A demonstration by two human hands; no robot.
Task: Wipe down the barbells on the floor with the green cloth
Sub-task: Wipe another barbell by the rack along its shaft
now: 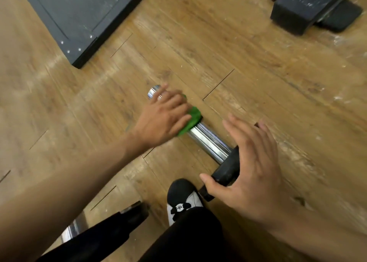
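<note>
A worn floor of brown wood-look planks, scuffed and flecked with white marks, fills the view. On it, about the middle of the visible stretch, lies a barbell with a polished chrome sleeve, set slantwise. Its bright rounded end points to the far left and its near end runs into a thick black rubber disc. The chrome is shiny and mirrors pale streaks along its length.

A crumpled bright green cloth is wrapped over the far part of the sleeve, close to the free end. The left hand lies on top of it, its fingers curled down over cloth and bar, one finger reaching toward the chrome tip. The hand is slightly blurred.

The right hand rests on the black disc, fingers straight and spread apart, thumb lying along the disc's near edge.

A black-and-white trainer stands on the floor just beside the disc, with a black trouser leg below it. By the near left edge, another chrome bar with a black collar shows partly behind the forearm. A dark grey flat platform covers the far left of the floor, and a black padded equipment foot sits at the far right.
</note>
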